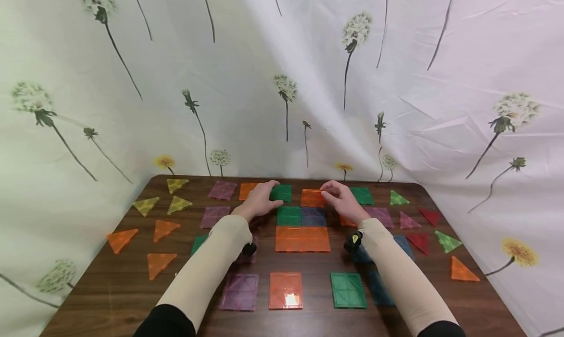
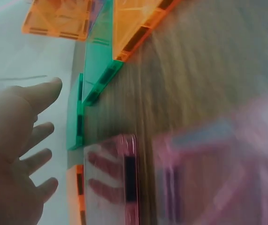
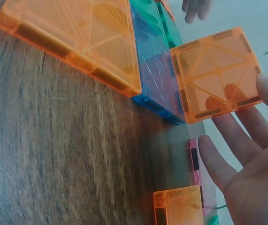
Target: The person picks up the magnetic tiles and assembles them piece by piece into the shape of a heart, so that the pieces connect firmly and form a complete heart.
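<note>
Near the far edge of the counter (image 1: pixel 110 312), our right hand (image 1: pixel 345 200) pinches a tilted orange tile (image 1: pixel 312 198) beyond a blue tile (image 1: pixel 313 217); our left hand (image 1: pixel 260 200), fingers spread, is near a green tile (image 1: pixel 283 193). Purple squares (image 1: pixel 215 217) flank us, triangles (image 1: pixel 161 265) line the side edges, and dark wood separates the orange pair (image 1: pixel 302 239) from the near row (image 1: pixel 239 292).

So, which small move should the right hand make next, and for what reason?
Probably it should lower its orange tile flat behind the blue tile. The right hand pinches the orange tile, which is tilted up, and its near edge seems to meet the blue tile's far edge.
</note>
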Available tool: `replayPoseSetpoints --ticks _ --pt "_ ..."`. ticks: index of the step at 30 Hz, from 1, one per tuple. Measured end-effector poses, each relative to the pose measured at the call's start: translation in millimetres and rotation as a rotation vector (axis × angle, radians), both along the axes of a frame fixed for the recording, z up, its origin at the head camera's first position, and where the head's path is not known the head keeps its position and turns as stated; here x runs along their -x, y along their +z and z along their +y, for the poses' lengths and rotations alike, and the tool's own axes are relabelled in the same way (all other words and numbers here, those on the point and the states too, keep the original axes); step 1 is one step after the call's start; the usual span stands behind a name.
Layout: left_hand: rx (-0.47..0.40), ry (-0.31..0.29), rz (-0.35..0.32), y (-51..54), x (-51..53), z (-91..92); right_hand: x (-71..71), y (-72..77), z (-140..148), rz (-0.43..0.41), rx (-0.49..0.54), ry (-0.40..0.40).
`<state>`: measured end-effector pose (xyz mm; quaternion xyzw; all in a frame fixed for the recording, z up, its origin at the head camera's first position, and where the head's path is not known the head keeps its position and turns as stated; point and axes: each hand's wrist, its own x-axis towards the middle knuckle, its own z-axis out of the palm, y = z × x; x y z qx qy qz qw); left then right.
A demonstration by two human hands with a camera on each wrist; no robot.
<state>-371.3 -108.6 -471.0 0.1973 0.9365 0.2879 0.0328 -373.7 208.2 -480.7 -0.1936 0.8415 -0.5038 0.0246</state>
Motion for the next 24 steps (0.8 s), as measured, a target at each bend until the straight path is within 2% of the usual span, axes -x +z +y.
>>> replayPoseSetpoints --ticks 3,6,11,15,20,24 --pt "-0.017 0.030 -0.020 -5.1 9.7 4.0 -0.3 2.3 1 0.011 -0.021 0.000" --pt "0.014 0.046 -0.013 -10.0 16.4 5.9 -1.8 4.2 1 0.000 -0.034 0.005" --pt "0.132 0.024 -0.015 -16.9 20.2 6.5 -1.2 2.7 3 -0.017 -0.037 0.001" --pt "0.186 0.006 -0.046 -18.7 20.5 5.8 0.7 0.8 2 -0.014 -0.022 0.006" --pt "0.200 0.022 -0.054 -17.2 23.2 5.8 3.0 0.0 2 -0.019 -0.014 0.005" --pt "0.166 0.047 -0.006 -16.8 27.1 7.7 4.6 0.2 3 -0.014 -0.032 -0.001"
